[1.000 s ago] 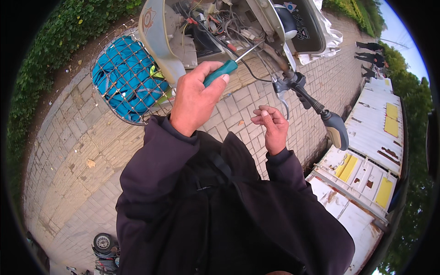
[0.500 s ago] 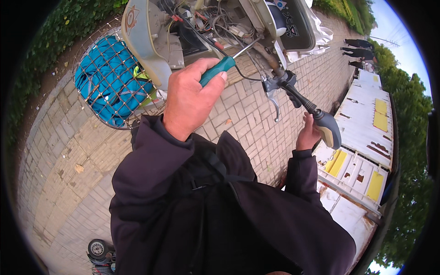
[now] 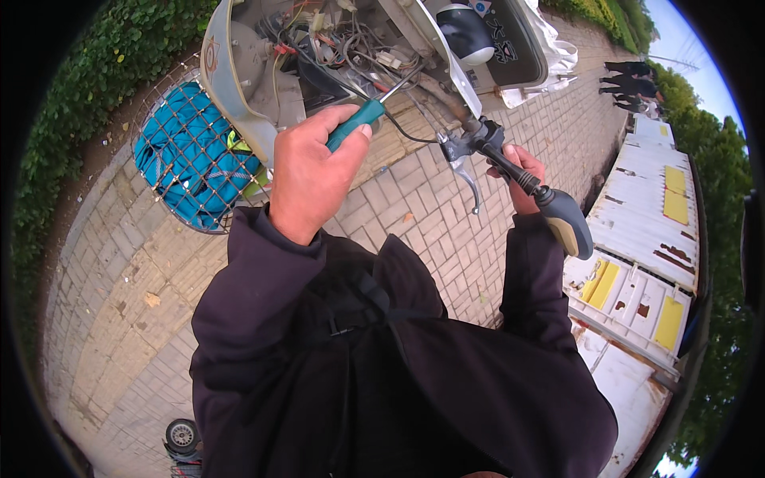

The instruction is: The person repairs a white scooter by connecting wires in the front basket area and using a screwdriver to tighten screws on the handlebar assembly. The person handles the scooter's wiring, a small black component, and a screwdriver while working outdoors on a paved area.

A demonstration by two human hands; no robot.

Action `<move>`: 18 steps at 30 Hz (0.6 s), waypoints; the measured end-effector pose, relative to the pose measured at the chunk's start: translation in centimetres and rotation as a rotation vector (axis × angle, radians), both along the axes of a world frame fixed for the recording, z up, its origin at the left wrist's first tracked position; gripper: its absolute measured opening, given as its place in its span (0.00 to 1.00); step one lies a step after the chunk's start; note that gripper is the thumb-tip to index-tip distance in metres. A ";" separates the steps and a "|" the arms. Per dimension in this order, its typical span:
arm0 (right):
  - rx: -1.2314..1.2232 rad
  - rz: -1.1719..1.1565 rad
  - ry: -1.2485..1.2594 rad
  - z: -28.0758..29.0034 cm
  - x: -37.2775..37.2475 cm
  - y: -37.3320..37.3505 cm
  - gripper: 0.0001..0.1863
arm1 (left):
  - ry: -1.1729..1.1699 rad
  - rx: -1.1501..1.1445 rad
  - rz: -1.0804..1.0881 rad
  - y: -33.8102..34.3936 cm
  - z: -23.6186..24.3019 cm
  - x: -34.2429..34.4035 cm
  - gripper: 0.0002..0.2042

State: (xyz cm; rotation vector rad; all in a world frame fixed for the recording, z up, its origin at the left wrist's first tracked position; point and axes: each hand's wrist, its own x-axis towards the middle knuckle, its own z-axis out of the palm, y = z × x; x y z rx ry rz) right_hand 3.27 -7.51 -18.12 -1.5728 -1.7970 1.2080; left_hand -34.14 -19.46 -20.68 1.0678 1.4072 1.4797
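Basket (image 3: 209, 232) first, over at about 9 o'clock from the left hand: wire mesh, stuffed with blue fabric (image 3: 187, 151), and nobody's touching it. Next along is the pale front housing (image 3: 227, 88) of what looks like a scooter, at roughly 11 o'clock, wide open with its insides on show. Left hand (image 3: 315, 175) is wrapped round the teal handle of a screwdriver (image 3: 355, 125), shaft aimed between 1 and 2 o'clock. Tip sits by the steering tube, but I can't tell if it's touching anything. Wires (image 3: 343, 44) are around 12 o'clock from that hand, a proper tangle with some plugs in it.

Progress-wise, I'd call it mid-job: the housing is already opened up and the wiring's reachable, but nothing's tucked away or closed up yet. Can't make out which connections are done, sorry.

Over at 3 o'clock, past the silver brake lever (image 3: 466, 183), there's the handlebar (image 3: 518, 171). Right hand (image 3: 532, 162) is curled round its grip from the far side, no tool visible there; can't judge how tight. Bar ends in a grey-and-tan piece (image 3: 567, 219), probably a mirror, and white metal containers (image 3: 629, 227) fill about 4 o'clock.
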 end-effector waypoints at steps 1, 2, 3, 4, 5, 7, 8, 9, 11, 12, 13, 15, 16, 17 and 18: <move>-0.035 0.003 -0.035 -0.1 0.0 0.3 0.25 | 0.089 0.029 -0.011 0.1 -0.1 0.0 0.14; -0.052 0.025 0.023 -0.2 0.1 0.7 0.24 | 0.177 0.132 0.027 0.1 -0.2 0.1 0.14; -0.062 0.030 0.017 -0.3 0.1 1.0 0.24 | 0.269 0.183 0.053 0.0 -0.2 0.2 0.14; -0.079 0.040 0.023 -0.4 0.1 1.2 0.24 | 0.361 0.234 0.080 -0.1 -0.2 0.3 0.14; -0.091 0.038 0.042 -0.5 0.1 1.4 0.24 | 0.403 0.216 0.087 -0.2 0.0 0.5 0.14; -0.080 0.049 0.049 -0.8 0.1 1.5 0.24 | 0.478 0.188 0.100 -0.5 0.4 0.9 0.15; -0.085 0.041 0.056 -0.9 0.2 1.5 0.25 | 0.524 0.199 0.108 -0.4 0.7 0.9 0.15; -0.066 0.060 0.043 -0.9 0.2 1.5 0.26 | 0.562 0.220 0.115 -0.2 1.0 0.7 0.16; -0.056 0.084 0.013 -1.0 0.3 1.6 0.28 | 0.651 0.243 0.105 0.3 1.6 0.1 0.16; -0.063 0.095 0.004 -0.9 0.4 1.6 0.28 | 0.702 0.245 0.089 0.5 1.9 -0.3 0.15; -0.072 0.105 -0.002 -0.9 0.4 1.6 0.28 | 0.750 0.249 0.071 0.6 2.2 -0.9 0.13; -0.104 0.120 0.015 -0.8 0.4 1.8 0.27 | 0.437 0.085 -0.052 1.2 2.9 -2.2 0.11; -0.126 0.123 0.037 -0.7 0.4 1.9 0.27 | 0.273 0.055 -0.100 1.6 3.3 -2.8 0.09; -0.148 0.122 0.058 -0.6 0.4 2.0 0.27 | 0.193 -0.037 -0.155 2.1 3.5 -3.0 0.09; -0.156 0.131 0.063 -0.6 0.4 2.0 0.27 | 0.109 -0.079 -0.196 2.8 3.8 -3.4 0.09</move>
